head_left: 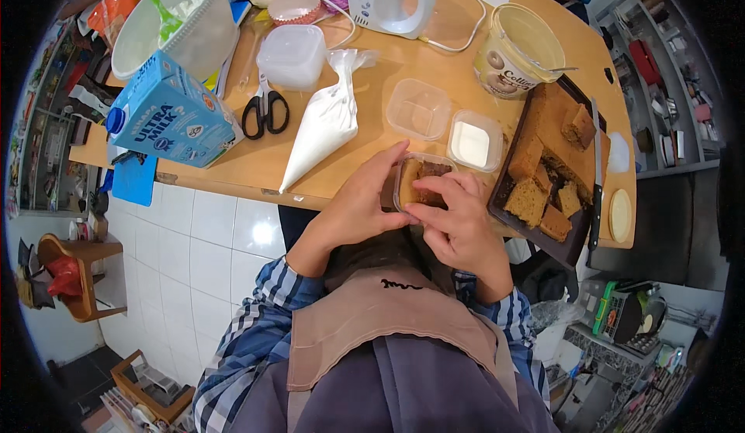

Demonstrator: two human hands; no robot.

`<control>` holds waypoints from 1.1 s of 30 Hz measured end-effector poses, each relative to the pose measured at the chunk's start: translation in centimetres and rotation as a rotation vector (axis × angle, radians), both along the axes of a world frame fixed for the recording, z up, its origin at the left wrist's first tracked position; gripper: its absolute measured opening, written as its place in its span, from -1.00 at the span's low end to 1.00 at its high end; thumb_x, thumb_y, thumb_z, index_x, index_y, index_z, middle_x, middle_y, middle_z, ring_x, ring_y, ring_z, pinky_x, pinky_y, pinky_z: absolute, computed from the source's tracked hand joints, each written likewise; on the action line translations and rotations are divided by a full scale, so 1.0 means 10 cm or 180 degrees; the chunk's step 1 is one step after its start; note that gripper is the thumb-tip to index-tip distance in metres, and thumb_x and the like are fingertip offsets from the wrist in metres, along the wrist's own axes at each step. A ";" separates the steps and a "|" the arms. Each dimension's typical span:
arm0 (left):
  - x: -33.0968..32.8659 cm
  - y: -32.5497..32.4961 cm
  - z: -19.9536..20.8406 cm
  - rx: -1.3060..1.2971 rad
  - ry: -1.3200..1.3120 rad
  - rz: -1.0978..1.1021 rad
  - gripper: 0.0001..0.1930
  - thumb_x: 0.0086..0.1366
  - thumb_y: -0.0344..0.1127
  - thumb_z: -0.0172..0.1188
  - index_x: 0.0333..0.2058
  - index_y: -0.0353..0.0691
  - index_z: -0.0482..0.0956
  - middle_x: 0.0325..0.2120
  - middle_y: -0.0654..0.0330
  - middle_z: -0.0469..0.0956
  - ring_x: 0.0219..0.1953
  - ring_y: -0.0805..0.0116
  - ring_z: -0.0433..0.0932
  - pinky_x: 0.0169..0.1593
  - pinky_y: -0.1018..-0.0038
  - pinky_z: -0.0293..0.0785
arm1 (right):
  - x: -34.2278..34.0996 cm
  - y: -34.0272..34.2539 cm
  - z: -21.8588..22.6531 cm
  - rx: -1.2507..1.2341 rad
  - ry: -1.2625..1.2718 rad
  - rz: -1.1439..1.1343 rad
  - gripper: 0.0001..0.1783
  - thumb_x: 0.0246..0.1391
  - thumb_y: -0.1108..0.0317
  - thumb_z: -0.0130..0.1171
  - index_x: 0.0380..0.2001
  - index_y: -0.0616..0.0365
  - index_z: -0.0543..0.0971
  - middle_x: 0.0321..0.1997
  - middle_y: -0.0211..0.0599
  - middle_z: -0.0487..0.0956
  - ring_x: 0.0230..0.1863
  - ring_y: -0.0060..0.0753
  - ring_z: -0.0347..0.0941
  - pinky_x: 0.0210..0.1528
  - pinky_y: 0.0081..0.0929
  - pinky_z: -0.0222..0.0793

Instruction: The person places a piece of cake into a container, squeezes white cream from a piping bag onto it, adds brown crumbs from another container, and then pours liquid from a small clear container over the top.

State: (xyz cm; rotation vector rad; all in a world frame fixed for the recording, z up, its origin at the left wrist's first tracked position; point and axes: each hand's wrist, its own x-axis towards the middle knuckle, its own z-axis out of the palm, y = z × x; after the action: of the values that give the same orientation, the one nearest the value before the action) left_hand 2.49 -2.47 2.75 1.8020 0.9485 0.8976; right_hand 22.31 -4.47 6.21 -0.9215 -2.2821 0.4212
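My left hand [358,200] curves around a small clear plastic container [398,178] at the table's front edge, thumb and fingers on its sides. Inside lie pieces of brown cake [410,178]. My right hand [459,217] reaches over the container from the right, its fingers bent and pinched at the cake inside; the fingertips partly hide it. Just behind stand a clear square container [419,109] and another one with white cream [472,144]. To the right, a cut brown sheet cake [555,134] with several loose pieces rests on a dark tray [508,214].
A filled white piping bag [324,119], black scissors [265,111], a blue milk carton [177,115] and a lidded tub [292,54] stand left. Behind are a white bowl [209,33], a hand mixer [388,2] and a cream-coloured bucket [512,53]. A long knife [597,169] lies along the tray.
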 end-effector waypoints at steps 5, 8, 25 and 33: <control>0.00 0.01 -0.04 0.0106 -0.0084 0.0059 -0.02 -0.21 -0.39 0.41 0.22 -0.31 0.07 0.06 -0.09 0.32 0.12 0.03 0.32 0.16 0.29 0.25 | -0.04 -0.02 -0.03 0.0100 -0.0127 -0.0045 -0.65 -0.39 0.45 0.20 -0.36 0.07 0.60 -0.10 -0.25 0.46 -0.10 -0.12 0.32 -0.04 -0.15 0.18; -0.01 0.01 -0.05 -0.0021 -0.0077 -0.0006 0.00 -0.18 -0.29 0.44 0.24 -0.29 0.05 0.10 -0.07 0.28 0.18 0.12 0.28 0.22 0.31 0.20 | -0.08 -0.04 -0.02 0.0115 -0.0169 -0.0087 -0.66 -0.39 0.44 0.20 -0.36 0.08 0.60 -0.09 -0.25 0.46 -0.10 -0.12 0.31 -0.03 -0.15 0.17; 0.01 -0.08 0.06 0.0949 0.0337 0.0412 -0.11 -0.19 -0.22 0.51 0.12 -0.25 0.19 0.07 -0.05 0.28 0.16 0.02 0.27 0.19 0.30 0.21 | -0.08 0.26 0.03 0.0131 0.0157 -0.0802 -0.73 -0.18 0.49 0.18 -0.29 0.17 0.58 -0.22 -0.28 0.51 -0.19 -0.18 0.34 -0.10 -0.28 0.22; 0.11 -0.26 0.01 0.0884 0.0017 0.0742 -0.34 -0.12 -0.24 0.45 -0.03 -0.31 0.39 0.00 -0.06 0.32 0.06 0.01 0.34 0.10 0.26 0.30 | -0.20 0.29 0.05 -0.0203 0.0150 -0.0902 -0.83 -0.16 0.46 0.22 -0.39 0.21 0.61 -0.21 -0.20 0.47 -0.16 -0.13 0.29 -0.11 -0.30 0.25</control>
State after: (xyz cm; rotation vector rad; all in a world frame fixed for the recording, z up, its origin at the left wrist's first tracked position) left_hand 3.64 -5.05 2.85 1.9515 1.0966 1.2205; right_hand 20.32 -1.52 6.73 -1.2332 -2.0656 0.3875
